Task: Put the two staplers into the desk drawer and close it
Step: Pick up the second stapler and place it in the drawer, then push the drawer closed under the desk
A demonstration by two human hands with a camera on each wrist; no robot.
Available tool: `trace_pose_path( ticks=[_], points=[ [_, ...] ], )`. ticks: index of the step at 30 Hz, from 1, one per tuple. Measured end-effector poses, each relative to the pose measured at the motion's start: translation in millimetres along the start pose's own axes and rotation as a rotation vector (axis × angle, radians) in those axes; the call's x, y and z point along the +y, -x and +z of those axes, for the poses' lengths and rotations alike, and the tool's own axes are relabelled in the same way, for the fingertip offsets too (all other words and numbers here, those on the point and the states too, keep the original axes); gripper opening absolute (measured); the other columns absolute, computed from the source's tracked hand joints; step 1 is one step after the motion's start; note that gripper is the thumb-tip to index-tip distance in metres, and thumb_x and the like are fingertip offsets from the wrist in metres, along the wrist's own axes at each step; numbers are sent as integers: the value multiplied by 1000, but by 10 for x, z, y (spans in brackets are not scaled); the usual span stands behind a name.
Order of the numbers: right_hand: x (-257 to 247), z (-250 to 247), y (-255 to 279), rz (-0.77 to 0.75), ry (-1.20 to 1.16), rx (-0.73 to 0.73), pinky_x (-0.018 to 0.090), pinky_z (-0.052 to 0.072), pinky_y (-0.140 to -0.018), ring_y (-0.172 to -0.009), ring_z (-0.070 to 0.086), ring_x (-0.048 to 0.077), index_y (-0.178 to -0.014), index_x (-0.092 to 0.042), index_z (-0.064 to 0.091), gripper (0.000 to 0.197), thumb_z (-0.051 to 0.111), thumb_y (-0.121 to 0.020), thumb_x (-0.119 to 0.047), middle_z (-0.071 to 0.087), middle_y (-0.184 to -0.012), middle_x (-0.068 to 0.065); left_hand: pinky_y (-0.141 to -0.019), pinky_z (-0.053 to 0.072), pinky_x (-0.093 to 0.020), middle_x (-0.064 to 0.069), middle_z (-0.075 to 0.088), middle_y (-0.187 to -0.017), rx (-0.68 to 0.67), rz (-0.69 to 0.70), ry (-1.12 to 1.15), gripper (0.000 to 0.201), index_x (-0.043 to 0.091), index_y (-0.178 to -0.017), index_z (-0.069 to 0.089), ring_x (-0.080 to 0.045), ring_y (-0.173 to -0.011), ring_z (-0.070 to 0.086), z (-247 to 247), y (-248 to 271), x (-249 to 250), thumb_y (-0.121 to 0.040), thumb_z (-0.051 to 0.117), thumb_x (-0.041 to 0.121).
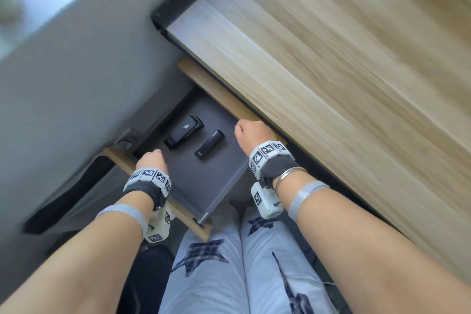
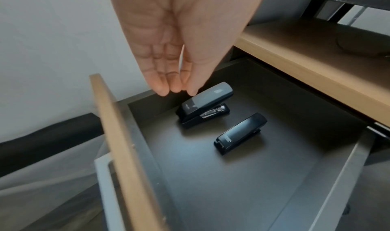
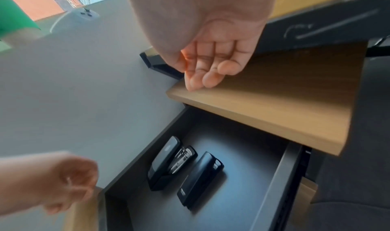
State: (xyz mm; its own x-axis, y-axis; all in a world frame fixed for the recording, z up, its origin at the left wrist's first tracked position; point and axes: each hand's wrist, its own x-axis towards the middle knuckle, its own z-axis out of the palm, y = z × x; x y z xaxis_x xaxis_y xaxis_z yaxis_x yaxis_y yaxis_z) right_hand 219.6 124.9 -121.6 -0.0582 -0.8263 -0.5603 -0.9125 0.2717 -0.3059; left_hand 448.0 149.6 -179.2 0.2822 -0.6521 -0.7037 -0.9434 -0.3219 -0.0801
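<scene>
Fingers of our left hand: hanging straight and close together, tips pointing down, holding nothing; they are hovering just above the near end of the larger stapler without a visible touch. In the head view this hand is sitting over the wooden drawer front, at its left end.

Fingers of our right hand: loosely curled, empty, hanging near the edge of the wooden shelf under the desk; whether they are brushing that edge we cannot tell.

Larger stapler: lying flat on the dark floor of the drawer, toward its left wall, long axis running from the drawer front toward the back.

Slim stapler: lying flat just beside the first, on its right, apart from it and roughly parallel.

Drawer: standing pulled well out from under the shelf, both staplers already inside.

Relation the next move is turning on: the drawer front is lying nearest us and the drawer is sliding away from us, under the shelf. We are judging the left hand the nearer one to that front, almost over it; the right is hanging farther in, by the shelf edge.

Judgement: stowing looks done, closing is not yet done. We are expecting a push on the front, with both hands clear of the gap beneath the shelf, where fingers could get caught
</scene>
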Motion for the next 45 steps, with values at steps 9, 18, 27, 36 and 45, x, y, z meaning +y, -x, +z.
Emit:
trace_pose_path(
  ticks=[9,18,27,36,45],
  points=[
    [149,-430,-41,-24,12,200,30,36,-62,-69,49,31,-98,-7,64,32,36,-99,-22,69,-93,21,-76,54,-30,-14,70,-96,-225,-145,-88,25,5,-95,71,-31,-84,65,110,391,-257,-71,65,1],
    [327,-411,-182,-23,58,303,31,35,-59,-65,49,31,-103,-8,57,27,35,-100,-24,62,-78,17,-77,49,-34,-22,66,-110,-229,-200,79,36,-3,-117,56,-35,-89,61,403,201,-269,-81,56,-6],
    [410,-394,-243,-59,123,365,31,34,-57,-61,47,32,-98,-8,57,26,35,-100,-23,55,-69,13,-90,49,-41,-28,58,-121,-125,-214,115,44,-5,-129,43,-41,-111,58,550,90,-233,-86,46,-7],
    [577,-513,-245,-16,120,380,31,32,-59,-63,45,31,-97,-7,56,26,36,-100,-22,50,-69,9,-89,51,-41,-24,64,-115,-72,-155,182,37,-4,-120,56,-39,-104,62,505,-95,18,-85,46,-6],
    [850,-592,-226,41,100,390,31,32,-57,-62,45,31,-97,-7,56,24,37,-99,-21,50,-68,10,-86,50,-37,-23,66,-110,-29,-43,204,26,-2,-105,65,-38,-102,63,336,-282,464,-85,48,-3]
  ],
)
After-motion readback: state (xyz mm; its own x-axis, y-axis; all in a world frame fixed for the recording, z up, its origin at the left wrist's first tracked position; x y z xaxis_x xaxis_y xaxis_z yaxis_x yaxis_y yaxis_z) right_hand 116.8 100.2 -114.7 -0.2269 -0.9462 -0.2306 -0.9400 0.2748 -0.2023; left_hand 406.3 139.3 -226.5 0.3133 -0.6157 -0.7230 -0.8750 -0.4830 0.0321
